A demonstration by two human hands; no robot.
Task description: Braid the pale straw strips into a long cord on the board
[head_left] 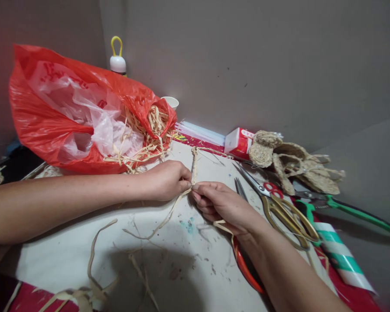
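A thin raffia braid (195, 164) runs from near the back of the white board (123, 251) down to my fingertips. At its lower end my left hand (170, 180) pinches the strands between thumb and curled fingers. My right hand (219, 201) meets it there, thumb and forefinger closed on the same braid. Loose raffia tails hang from the pinch, one trailing left across the board and another passing under my right palm. Red-handled scissors (247, 271) lie partly hidden beneath my right hand and forearm.
At the back left sits a red plastic bag (94, 78) spilling raffia (157, 121). Gold-handled scissors (287, 216), green-handled cutters (360, 212), woven raffia pieces (292, 160) and a striped roll (341, 255) lie right. Loose raffia strips (92, 255) are scattered in front. A wall stands behind.
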